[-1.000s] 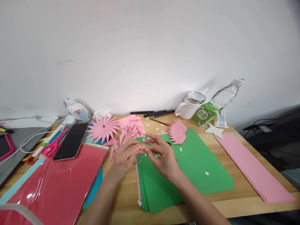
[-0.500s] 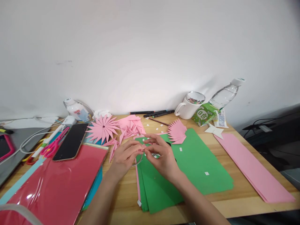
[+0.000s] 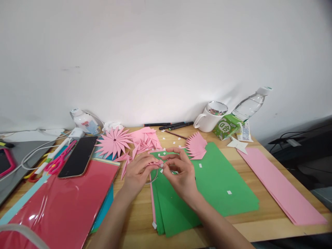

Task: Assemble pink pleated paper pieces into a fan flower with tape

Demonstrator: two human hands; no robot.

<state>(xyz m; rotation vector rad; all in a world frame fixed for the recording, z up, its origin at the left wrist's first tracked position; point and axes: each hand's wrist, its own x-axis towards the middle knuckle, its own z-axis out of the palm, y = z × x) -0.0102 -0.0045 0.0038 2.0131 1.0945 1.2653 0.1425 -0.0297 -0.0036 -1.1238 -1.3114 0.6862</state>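
My left hand (image 3: 138, 171) and my right hand (image 3: 180, 171) meet over the near left corner of a stack of green paper sheets (image 3: 220, 180). Both pinch a small folded pink paper piece (image 3: 157, 162) between their fingertips. A small white scrap (image 3: 162, 171) sits at my right thumb, just below the piece. Behind my hands lie a finished pink paper flower (image 3: 114, 141), a heap of folded pink petals (image 3: 146, 138) and a pink petal fan (image 3: 196, 145).
A red sheet pack (image 3: 62, 204), a phone (image 3: 77, 156) and pink scissors (image 3: 58, 162) lie left. A white mug (image 3: 211, 117), green carton (image 3: 225, 126), water bottle (image 3: 249, 105) and pens (image 3: 176, 125) stand at the back. Pink paper strips (image 3: 280, 183) lie right.
My hands have shifted a little and my right fingers have curled tighter on the pink piece; a white scrap now shows at my right thumb.
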